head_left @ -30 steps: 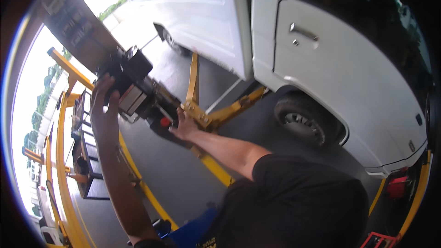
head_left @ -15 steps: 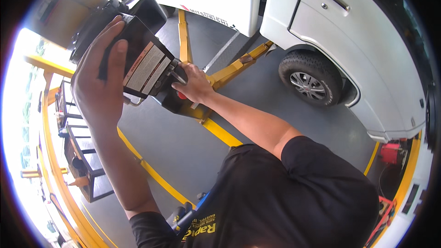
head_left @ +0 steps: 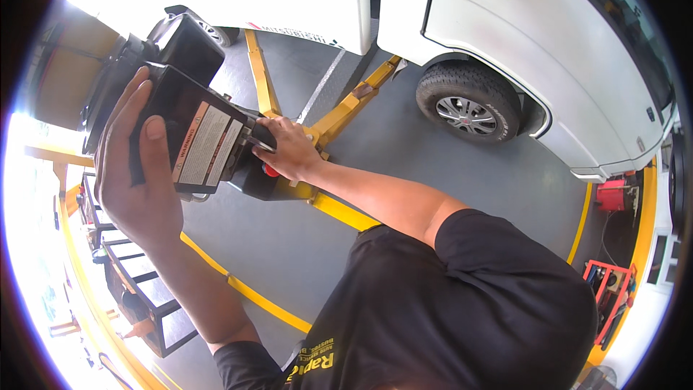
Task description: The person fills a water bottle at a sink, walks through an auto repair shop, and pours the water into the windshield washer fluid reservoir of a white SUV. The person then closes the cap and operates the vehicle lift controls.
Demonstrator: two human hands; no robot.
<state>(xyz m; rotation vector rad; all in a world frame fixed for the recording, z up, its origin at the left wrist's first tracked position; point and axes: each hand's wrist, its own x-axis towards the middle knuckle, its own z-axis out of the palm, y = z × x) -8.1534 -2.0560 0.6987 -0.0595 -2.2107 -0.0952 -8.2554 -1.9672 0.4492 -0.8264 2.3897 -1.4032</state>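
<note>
My left hand [head_left: 141, 173] rests flat against the side of a black boxy lift power unit [head_left: 189, 101], its fingers stretched out and thumb apart. A white and orange warning label [head_left: 206, 148] covers the unit's near face. Beyond the label, my right hand [head_left: 290, 150] is closed around a short lever [head_left: 261, 137] on the unit; the fingertips are partly hidden. Just below that hand a red round button [head_left: 270, 170] shows on a black housing [head_left: 249, 186].
Yellow lift arms [head_left: 354, 107] reach toward a white van [head_left: 548, 65] with its front wheel [head_left: 469, 105] on the grey floor. Another white vehicle [head_left: 303, 0] stands behind. A black metal rack [head_left: 155, 310] is at lower left, a red tool cart [head_left: 610, 292] at right.
My view has turned, so the van and power unit sit further left in the picture. Both hands keep their places on the unit.
</note>
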